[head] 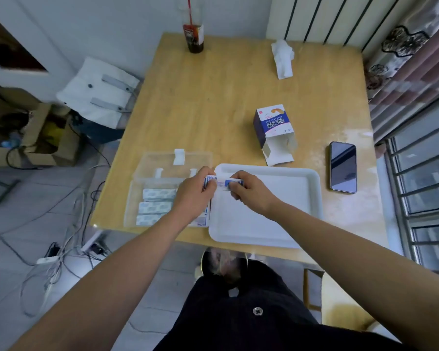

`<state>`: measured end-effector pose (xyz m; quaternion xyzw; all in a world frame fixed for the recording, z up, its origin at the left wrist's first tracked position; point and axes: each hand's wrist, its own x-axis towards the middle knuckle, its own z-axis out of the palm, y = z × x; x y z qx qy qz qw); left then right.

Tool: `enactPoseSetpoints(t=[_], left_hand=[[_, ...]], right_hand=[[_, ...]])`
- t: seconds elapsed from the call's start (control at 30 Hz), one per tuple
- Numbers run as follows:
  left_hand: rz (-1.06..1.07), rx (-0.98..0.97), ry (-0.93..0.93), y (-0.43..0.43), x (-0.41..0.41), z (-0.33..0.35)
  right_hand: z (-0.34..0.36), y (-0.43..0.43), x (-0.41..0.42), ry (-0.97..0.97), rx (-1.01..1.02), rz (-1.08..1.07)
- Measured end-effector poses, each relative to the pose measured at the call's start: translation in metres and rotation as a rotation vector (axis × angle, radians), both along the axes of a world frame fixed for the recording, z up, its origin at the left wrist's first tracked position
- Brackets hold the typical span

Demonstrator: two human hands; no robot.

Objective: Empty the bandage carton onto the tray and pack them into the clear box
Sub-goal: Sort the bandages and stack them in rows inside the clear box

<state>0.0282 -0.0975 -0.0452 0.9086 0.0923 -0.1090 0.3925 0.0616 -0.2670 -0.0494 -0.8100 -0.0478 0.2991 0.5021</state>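
My left hand (193, 193) and my right hand (249, 190) together pinch a stack of blue-and-white bandage strips (222, 183) over the left rim of the white tray (312, 198). The clear box (134, 198) stands open just left of the tray, its lid (173, 160) hinged back. Three stacks of wrapped bandages (157, 206) lie inside it, and another bandage (205, 220) shows at its right wall under my left wrist. The bandage carton (273, 125) lies on its side behind the tray, its flaps open toward me.
A dark phone (343, 167) lies right of the tray. A crumpled tissue (283, 58) and a drink cup with a red straw (195, 38) sit at the table's far edge. The near table edge runs just under the tray and box.
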Motion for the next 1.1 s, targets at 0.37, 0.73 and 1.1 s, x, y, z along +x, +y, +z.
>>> enactPoseSetpoints(t=[0.37,0.73,1.1], left_hand=[[0.516,-0.431,0.215,0.067,-0.023,-0.007],[0.658,-0.303,0.276,0.082,-0.009,-0.032],[0.588,-0.146,0.232,0.060,-0.002,-0.035]], right_hand=[[0.002,0.068,-0.015,-0.015,-0.057,0.016],[-0.009,0.058,-0.012,0.070,-0.176,-0.149],[-0.023,0.061,-0.009,0.177,-0.134,-0.131]])
